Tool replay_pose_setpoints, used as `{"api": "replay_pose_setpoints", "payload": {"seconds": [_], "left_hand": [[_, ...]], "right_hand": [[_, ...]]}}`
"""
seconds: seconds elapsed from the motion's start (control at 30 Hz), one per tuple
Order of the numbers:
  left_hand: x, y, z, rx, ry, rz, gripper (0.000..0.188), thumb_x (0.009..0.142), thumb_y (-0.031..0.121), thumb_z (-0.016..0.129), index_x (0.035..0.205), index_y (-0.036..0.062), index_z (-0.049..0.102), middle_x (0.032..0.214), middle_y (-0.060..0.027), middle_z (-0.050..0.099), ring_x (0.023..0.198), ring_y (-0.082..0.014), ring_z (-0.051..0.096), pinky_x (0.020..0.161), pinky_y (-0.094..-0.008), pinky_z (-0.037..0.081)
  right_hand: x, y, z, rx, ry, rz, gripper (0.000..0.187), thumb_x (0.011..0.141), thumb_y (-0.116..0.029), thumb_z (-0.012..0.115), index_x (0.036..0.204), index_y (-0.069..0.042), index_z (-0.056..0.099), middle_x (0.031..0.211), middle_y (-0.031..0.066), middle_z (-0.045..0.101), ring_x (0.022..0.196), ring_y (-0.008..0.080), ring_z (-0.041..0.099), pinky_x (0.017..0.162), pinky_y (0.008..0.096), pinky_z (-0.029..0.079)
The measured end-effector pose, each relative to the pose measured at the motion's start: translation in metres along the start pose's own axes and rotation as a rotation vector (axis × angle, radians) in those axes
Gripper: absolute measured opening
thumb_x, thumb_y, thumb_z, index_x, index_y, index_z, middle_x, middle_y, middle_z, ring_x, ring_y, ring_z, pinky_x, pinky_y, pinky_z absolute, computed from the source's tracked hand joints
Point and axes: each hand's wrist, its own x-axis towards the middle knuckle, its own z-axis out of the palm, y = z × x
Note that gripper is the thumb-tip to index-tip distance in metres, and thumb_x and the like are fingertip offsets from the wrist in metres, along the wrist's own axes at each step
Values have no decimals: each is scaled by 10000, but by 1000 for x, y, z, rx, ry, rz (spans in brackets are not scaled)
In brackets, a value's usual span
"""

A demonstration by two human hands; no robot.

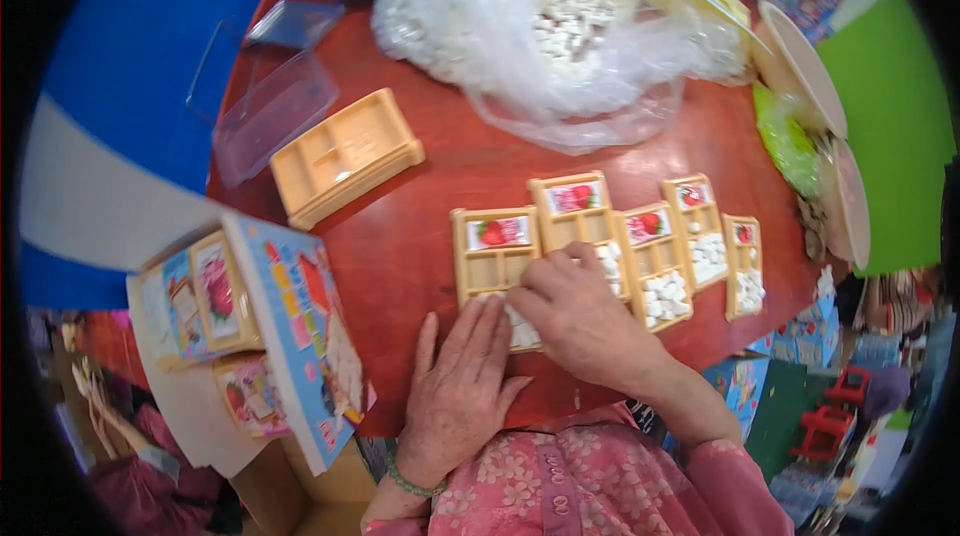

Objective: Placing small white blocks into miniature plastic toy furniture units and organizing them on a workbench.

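Observation:
Several small tan compartment trays stand in a row on the red table [400, 266]. Each has a strawberry-printed packet at its far end, and small white pieces [665, 298] fill the near compartments. My left hand [460, 391] lies with fingers stretched out at the near edge of the leftmost tray [462, 266]. Over that tray and its neighbour [565, 229], my right hand [590, 321] has its fingers curled and pressed together. Whatever they pinch is hidden. Part of the leftmost tray's white pieces [522, 334] shows between my hands.
Stacked tan trays [345, 158] and a clear plastic box [280, 116] stand at the far left. A large clear bag of white pieces [580, 11] spreads across the back. Left of me is an upright printed blue carton [300, 326]; pale bowls [800, 66] sit at the right edge.

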Motion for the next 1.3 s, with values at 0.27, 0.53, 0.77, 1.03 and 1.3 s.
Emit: {"api": "replay_pose_setpoints", "payload": {"seconds": [0.27,0.53,0.77,1.03,1.3], "left_hand": [[-7,-2,6,64,32,45,694,916,370,682,1446,-28,473,1545,-205,430,1463,-372,366,1197,-587,233],[-7,-1,7,174,-35,55,746,949,487,606,1474,-15,436,1567,-204,399,1471,-384,348,1197,-591,229],[0,13,2,181,32,55,774,947,505,603,1474,-33,427,1546,-225,419,1450,-392,379,1196,-584,231],[8,12,14,114,-11,43,784,934,514,614,1493,-3,426,1555,-192,424,1455,-356,386,1191,-573,247],[9,13,-1,154,-11,28,743,923,453,659,1465,-14,457,1532,-196,452,1441,-361,409,1186,-582,252]], "right_hand": [[-30,16,-21,258,162,23,304,797,22,634,1090,-40,685,985,103,660,987,274,626,923,414,445],[-93,56,-45,194,273,375,132,856,-35,714,987,-51,726,909,87,671,928,260,631,852,380,453],[-82,50,-34,139,291,234,166,852,-53,717,1017,-52,714,926,67,653,924,247,612,898,396,407],[-62,52,-34,-34,231,153,225,861,-89,701,1083,-62,669,1001,74,633,969,267,583,933,431,394],[-52,56,-27,11,159,143,174,864,-103,701,1031,-62,674,971,85,624,960,281,582,929,444,401]]}}
